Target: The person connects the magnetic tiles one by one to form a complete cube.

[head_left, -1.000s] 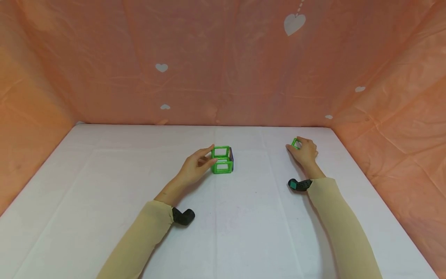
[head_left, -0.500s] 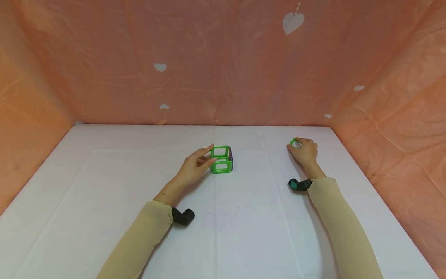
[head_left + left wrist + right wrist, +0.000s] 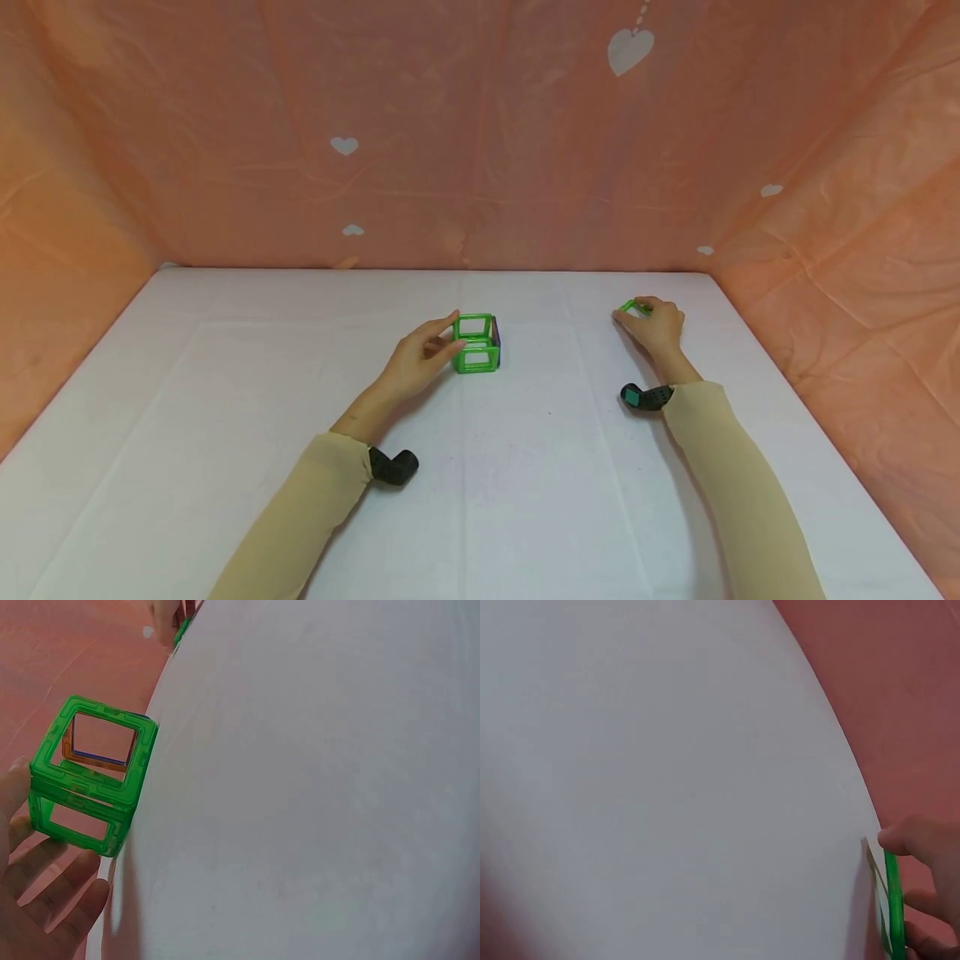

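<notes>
A small cube of magnetic tiles stands on the white table, its frames mostly green with a purple one on the right side. In the left wrist view an orange frame shows through the open front of the cube. My left hand holds the cube's left side between thumb and forefinger, the other fingers loosely bent beside it. Farther right, my right hand pinches a single green magnetic tile near the table. The right wrist view catches this tile edge-on, partly hidden behind the fingers.
A white cloth covers the table. Orange sheeting with pale hearts rises behind the table and at both sides. Each wrist wears a black camera, such as the left one.
The green tile in my right hand has tipped over to a flatter slant, and that hand has shifted very slightly. My left hand and the cube have stayed in place.
</notes>
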`<state>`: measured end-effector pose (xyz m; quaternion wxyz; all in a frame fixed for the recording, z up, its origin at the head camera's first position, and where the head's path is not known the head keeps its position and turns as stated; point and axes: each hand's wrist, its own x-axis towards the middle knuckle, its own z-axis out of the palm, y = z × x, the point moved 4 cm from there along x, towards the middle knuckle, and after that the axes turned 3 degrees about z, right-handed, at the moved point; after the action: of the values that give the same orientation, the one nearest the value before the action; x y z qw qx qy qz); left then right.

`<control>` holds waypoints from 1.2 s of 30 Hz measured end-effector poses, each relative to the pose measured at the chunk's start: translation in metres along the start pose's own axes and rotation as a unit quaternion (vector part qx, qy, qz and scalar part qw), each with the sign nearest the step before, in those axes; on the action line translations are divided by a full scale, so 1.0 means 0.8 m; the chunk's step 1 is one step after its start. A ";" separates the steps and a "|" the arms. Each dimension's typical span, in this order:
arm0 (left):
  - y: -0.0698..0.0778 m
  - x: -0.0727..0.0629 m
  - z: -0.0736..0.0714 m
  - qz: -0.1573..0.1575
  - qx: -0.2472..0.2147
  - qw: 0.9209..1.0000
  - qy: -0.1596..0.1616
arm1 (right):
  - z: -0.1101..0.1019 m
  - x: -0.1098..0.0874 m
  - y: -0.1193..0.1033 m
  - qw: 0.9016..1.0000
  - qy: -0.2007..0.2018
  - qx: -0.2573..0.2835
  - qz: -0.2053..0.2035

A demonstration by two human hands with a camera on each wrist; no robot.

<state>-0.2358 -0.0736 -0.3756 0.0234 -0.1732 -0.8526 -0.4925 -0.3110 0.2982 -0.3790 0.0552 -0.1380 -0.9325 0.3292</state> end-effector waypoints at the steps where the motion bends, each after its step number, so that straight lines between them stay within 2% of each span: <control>1: 0.000 0.000 0.000 0.001 0.000 1.000 0.001 | 0.000 -0.001 -0.001 1.000 -0.002 0.009 0.005; 8: 0.000 -0.001 -0.001 0.005 0.002 1.000 0.004 | 0.003 -0.008 -0.010 0.998 -0.015 0.057 0.025; 16: 0.000 -0.001 -0.001 -0.005 -0.003 1.000 0.000 | 0.008 -0.008 -0.018 0.997 -0.008 0.075 0.003; 24: 0.001 0.000 0.000 -0.003 0.002 1.000 -0.001 | 0.017 -0.010 -0.024 0.996 -0.024 0.091 -0.002; 36: 0.000 0.000 0.000 -0.008 0.004 1.000 -0.007 | 0.030 -0.017 -0.037 0.994 -0.036 0.096 -0.036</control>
<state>-0.2358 -0.0735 -0.3759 0.0138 -0.1701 -0.8562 -0.4877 -0.3095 0.2576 -0.3788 0.0463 -0.0862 -0.9022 0.4202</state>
